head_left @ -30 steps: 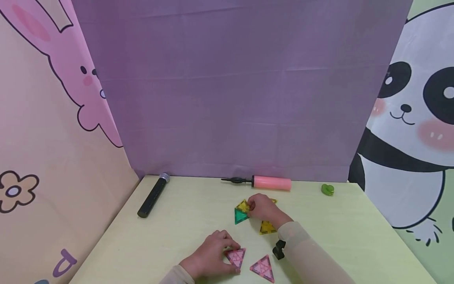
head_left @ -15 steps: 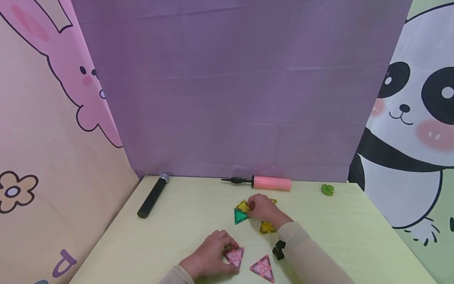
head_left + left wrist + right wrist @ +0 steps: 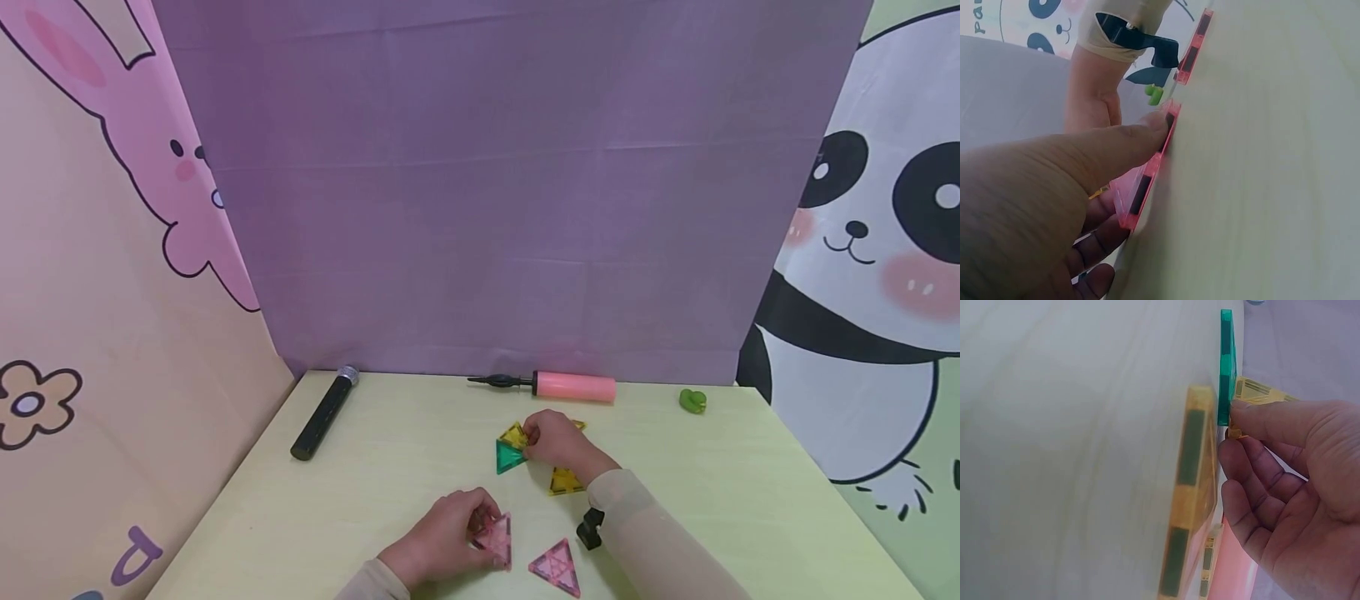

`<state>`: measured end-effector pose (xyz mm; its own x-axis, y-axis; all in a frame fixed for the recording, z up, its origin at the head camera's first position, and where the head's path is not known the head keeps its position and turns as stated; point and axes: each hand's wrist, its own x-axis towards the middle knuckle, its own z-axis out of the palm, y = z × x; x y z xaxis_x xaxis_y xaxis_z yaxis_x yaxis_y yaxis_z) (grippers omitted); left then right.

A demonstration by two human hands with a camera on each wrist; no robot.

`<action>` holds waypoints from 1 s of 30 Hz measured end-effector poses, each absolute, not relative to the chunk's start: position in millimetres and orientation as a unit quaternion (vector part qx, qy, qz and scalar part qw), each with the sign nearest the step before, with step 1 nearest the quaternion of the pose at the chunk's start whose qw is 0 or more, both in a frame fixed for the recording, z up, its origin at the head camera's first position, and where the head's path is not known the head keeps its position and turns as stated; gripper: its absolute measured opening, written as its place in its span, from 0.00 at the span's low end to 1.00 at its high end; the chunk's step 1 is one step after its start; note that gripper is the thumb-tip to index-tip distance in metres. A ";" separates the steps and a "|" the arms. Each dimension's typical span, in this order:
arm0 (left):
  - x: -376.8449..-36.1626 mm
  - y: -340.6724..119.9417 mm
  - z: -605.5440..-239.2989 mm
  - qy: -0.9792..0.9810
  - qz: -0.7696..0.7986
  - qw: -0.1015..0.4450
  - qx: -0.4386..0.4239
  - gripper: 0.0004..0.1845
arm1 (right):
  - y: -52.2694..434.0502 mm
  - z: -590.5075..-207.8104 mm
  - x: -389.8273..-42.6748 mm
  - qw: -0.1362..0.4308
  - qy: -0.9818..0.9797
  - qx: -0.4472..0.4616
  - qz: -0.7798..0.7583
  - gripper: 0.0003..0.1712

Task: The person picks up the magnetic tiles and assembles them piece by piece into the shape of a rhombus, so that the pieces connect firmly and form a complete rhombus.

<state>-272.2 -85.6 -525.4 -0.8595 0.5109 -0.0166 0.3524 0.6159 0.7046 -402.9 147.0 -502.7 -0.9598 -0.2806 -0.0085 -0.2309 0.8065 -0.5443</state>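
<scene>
Turned a little in its grip since the earlier frame, a pink tile (image 3: 497,540) was pinched between the thumb and curled fingers of the left hand (image 3: 446,537); whether its edge touched the table (image 3: 405,450) could not be told. Just beside it, a second pink tile (image 3: 557,568) was laid flat. The near edge of the pale, faintly grained tabletop was cut off by the frame. At the right sleeve (image 3: 660,533), a black bracket (image 3: 590,528) was worn. Farther in, a second yellow tile (image 3: 566,481) was partly covered by the right wrist. A yellow tile (image 3: 513,434) was pinched by the closed-up thumb and fingers of the right hand (image 3: 561,439); whether the adjoining green tile (image 3: 509,457) was also gripped could not be made out. Behind that hand, a third yellow tile (image 3: 580,425) was mostly hidden. Toward the far edge were placed a black microphone (image 3: 322,421), a pink pump (image 3: 574,387) and a small green toy (image 3: 693,402). Beyond was hung a creased purple cloth (image 3: 480,192), by which a painted rabbit (image 3: 142,125) was partly covered; a painted panda (image 3: 862,317) was cut off at right.
</scene>
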 end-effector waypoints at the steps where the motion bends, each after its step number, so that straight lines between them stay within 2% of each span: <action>1: -272.5 -86.0 -525.5 0.890 0.371 0.107 0.243 0.22 | 147.1 -503.1 -403.2 0.044 0.950 -0.135 -0.279 0.14; 5: -274.3 -88.8 -526.1 0.879 0.398 0.100 0.243 0.17 | 147.7 -503.4 -403.9 0.045 0.950 -0.134 -0.280 0.14; 13: -275.6 -93.5 -523.9 0.864 0.432 0.093 0.240 0.15 | 147.0 -501.8 -401.4 0.045 0.947 -0.150 -0.280 0.12; 20: -277.4 -96.5 -524.2 0.861 0.450 0.075 0.225 0.08 | 144.9 -502.7 -399.6 0.048 0.949 -0.147 -0.276 0.12; 30: -285.5 -102.4 -528.5 0.856 0.481 0.041 0.186 0.11 | 144.6 -503.4 -394.8 0.055 0.942 -0.162 -0.287 0.14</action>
